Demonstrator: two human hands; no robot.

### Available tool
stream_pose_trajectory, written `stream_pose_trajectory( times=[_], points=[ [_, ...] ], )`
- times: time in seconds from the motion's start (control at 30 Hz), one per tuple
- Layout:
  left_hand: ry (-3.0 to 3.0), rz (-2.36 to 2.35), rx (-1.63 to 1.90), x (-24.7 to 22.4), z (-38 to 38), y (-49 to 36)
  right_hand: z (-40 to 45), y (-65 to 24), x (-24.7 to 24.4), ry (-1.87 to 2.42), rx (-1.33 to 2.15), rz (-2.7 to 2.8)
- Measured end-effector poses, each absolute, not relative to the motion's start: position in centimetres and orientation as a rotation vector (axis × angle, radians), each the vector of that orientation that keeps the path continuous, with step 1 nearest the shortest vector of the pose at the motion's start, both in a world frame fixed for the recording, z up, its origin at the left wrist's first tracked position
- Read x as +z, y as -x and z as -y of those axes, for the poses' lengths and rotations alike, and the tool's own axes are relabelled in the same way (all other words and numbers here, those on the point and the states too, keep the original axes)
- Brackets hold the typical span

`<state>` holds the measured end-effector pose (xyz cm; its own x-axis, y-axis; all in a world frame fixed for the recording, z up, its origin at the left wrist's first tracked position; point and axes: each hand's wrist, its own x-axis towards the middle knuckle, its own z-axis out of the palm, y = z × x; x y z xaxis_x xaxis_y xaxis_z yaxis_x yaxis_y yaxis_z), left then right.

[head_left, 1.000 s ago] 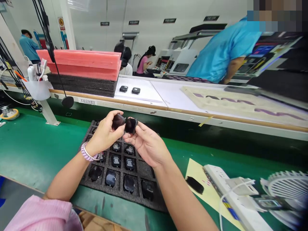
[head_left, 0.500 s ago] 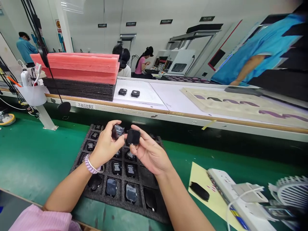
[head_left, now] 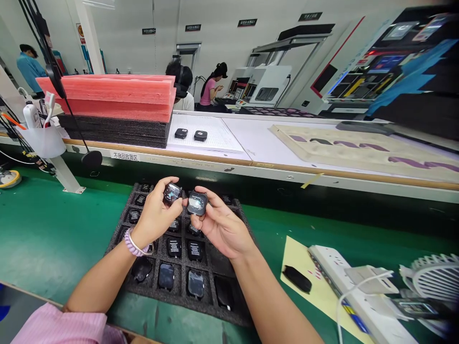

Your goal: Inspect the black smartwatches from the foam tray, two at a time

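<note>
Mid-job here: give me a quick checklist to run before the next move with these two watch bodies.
Left hand grip on its smartwatch body: ok.
Right hand grip on its smartwatch body: ok.
The two bodies held apart, not touching: ok.
Screens of both bodies free of marks: cannot tell, glare hides them.
Black foam tray pocket right of the labelled row filled: not ok, it looks empty.
Black device on the yellow paper apart from the power strip: ok.

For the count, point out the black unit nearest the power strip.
The black unit on the yellow paper, beside the power strip: the only one there, outside the foam tray.
</note>
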<state>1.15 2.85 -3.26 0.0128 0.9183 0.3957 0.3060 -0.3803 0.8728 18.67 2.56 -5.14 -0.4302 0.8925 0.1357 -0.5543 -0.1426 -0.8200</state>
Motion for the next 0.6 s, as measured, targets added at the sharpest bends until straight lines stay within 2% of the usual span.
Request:
stream_pose_trajectory(
  times=[0.6],
  points=[
    [-1.752,-1.246,1.438,-3.18,-2.84,-1.21,-2.18,-18.64,-5.03,0.520,1.704,1.092]
  ],
)
